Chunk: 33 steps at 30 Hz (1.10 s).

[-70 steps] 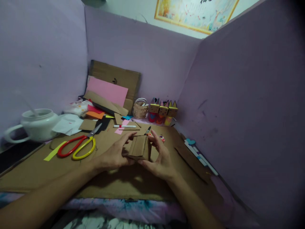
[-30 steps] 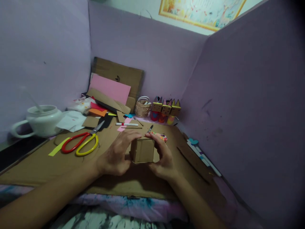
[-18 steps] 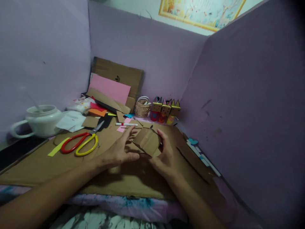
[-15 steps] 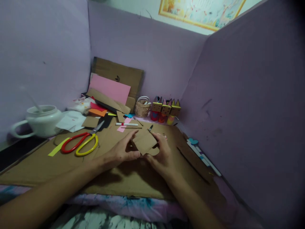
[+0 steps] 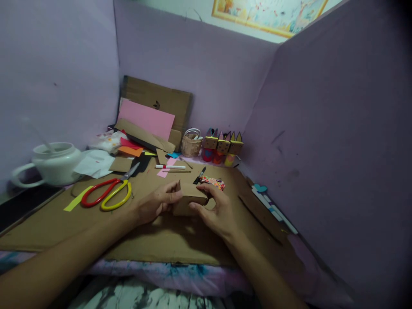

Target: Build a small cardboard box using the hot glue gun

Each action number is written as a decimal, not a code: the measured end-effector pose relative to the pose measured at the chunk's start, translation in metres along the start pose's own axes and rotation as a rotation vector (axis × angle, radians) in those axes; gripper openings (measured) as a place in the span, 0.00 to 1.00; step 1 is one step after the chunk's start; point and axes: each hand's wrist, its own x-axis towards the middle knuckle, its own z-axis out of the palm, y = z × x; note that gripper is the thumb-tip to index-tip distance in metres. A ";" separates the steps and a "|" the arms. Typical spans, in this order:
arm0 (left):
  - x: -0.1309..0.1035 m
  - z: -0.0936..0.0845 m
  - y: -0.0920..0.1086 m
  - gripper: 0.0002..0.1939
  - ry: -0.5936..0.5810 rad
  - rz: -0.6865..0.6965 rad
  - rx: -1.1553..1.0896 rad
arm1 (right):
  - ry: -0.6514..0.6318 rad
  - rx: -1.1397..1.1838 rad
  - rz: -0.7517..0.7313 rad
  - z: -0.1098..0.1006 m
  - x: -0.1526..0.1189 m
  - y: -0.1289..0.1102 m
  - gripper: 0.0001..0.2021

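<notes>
Between both hands is a small folded cardboard box, held just above the cardboard sheet on the table. My left hand pinches its left side with thumb and fingers. On its right edge, my right hand grips with the thumb low and the fingers above. Right behind the box lie a patterned, colourful small item and a black-tipped pen or craft knife, whose kind I cannot make out. Scissors with one red and one yellow handle rest to the left of my left hand.
A white mug stands far left by a dark flat object. Paper scraps, a white marker and a small basket line the back, beside several cat-eared figures. Markers lie along the right wall.
The cardboard box has been turned and lowered slightly, so its front side now shows. My left hand has shifted left and the colourful item behind has come into view.
</notes>
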 end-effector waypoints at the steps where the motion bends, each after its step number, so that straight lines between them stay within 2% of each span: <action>1: 0.000 -0.001 0.000 0.32 -0.026 0.026 0.062 | 0.007 -0.014 -0.002 -0.001 0.000 -0.001 0.15; 3: 0.001 -0.003 0.001 0.35 -0.035 0.061 0.220 | 0.026 -0.046 -0.017 -0.002 0.001 -0.003 0.11; 8: 0.003 -0.006 0.003 0.34 0.132 0.055 0.580 | 0.044 -0.046 -0.132 -0.001 0.001 -0.003 0.05; 13: 0.002 -0.006 0.006 0.31 0.167 0.056 0.683 | 0.027 -0.051 -0.213 0.000 0.000 0.001 0.06; 18: -0.001 -0.002 0.005 0.36 0.260 0.140 0.814 | 0.010 -0.046 -0.262 -0.003 0.000 -0.001 0.05; 19: -0.001 0.000 0.003 0.36 0.284 0.179 0.857 | 0.005 -0.025 -0.231 -0.003 0.000 -0.001 0.07; 21: -0.002 0.003 0.000 0.31 0.299 0.267 0.942 | 0.001 0.032 -0.120 -0.003 -0.001 -0.001 0.18; 25: -0.003 0.009 -0.009 0.26 0.242 0.460 0.986 | -0.013 0.139 0.098 0.003 -0.003 0.003 0.39; 28: -0.005 0.009 -0.012 0.29 0.195 0.569 1.008 | -0.053 0.178 0.185 0.005 -0.003 0.004 0.45; 30: -0.006 0.008 -0.009 0.33 0.167 0.565 1.018 | -0.068 0.185 0.194 0.005 -0.003 0.003 0.45; 33: -0.006 0.005 -0.003 0.42 0.159 0.395 0.819 | -0.039 0.163 0.157 0.005 -0.002 0.002 0.42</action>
